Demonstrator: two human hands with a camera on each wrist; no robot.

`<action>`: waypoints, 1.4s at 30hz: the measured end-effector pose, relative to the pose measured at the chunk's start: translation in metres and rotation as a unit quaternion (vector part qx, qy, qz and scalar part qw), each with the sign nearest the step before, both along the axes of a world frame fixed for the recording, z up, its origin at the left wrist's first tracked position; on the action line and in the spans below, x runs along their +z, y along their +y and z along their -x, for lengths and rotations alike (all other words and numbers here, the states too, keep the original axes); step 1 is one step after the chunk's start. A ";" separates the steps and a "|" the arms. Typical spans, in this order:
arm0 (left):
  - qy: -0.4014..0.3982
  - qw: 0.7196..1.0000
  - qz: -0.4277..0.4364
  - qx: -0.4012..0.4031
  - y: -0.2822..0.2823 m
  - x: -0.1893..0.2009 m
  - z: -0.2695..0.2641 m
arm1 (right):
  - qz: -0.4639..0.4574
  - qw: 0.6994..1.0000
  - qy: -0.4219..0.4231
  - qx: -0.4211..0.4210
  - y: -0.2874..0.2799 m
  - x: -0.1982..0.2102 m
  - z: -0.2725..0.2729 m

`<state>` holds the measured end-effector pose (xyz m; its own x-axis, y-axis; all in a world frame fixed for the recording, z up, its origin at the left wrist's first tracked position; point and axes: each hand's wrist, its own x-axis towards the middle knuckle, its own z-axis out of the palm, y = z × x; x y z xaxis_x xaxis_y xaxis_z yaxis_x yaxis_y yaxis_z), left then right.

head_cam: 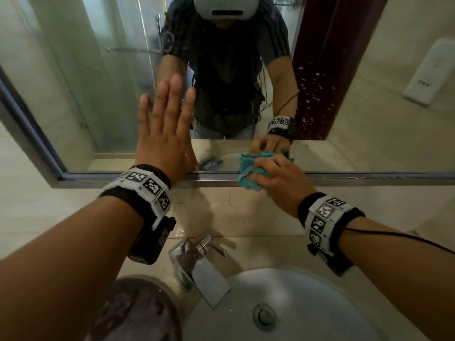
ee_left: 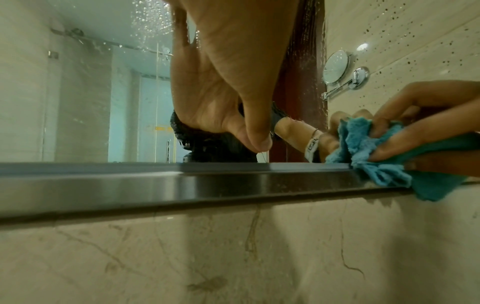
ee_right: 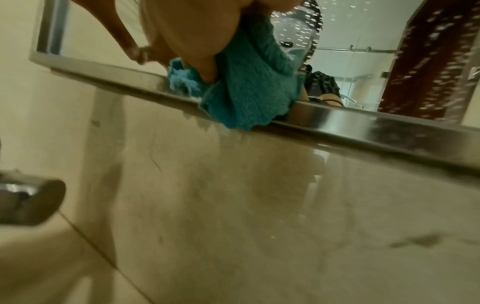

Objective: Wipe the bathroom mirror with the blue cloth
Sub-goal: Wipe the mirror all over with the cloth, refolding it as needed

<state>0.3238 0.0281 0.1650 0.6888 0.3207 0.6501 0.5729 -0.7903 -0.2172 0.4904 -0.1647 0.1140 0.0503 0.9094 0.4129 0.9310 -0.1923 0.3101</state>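
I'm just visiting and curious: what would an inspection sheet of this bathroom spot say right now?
Surface: mirror, droplets on its right part; metal frame along the bottom.
Job's things: blue cloth, bunched at the mirror's lower edge, draping over the frame.
Clutter: dark round object beside the basin.
Grippers: left hand flat on the glass; right hand grips the cloth.
Cables: thin black cable from the right wristband.
Surroundings: chrome faucet, marble wall, round wall mirror.

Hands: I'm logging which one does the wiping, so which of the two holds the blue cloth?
The right hand grips the blue cloth at the mirror's bottom edge; the left hand lies flat, fingers straight, on the glass.
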 end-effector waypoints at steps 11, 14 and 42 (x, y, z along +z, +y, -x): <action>-0.014 1.000 -0.011 -0.012 0.004 -0.002 -0.001 | 0.006 0.999 0.024 0.029 0.025 0.010 0.024; 0.013 1.000 0.003 0.009 0.004 0.000 -0.001 | 0.006 1.000 0.013 -0.009 0.001 0.001 0.000; -0.024 1.000 0.008 0.011 -0.028 0.012 -0.007 | -0.073 0.991 -0.063 0.088 0.008 0.023 -0.005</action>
<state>0.3312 -0.0003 0.1771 0.6497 0.3453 0.6773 0.5991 -0.7810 -0.1765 0.4952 -0.1565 0.1370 -0.1647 0.8299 0.5330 0.9099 -0.0807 0.4069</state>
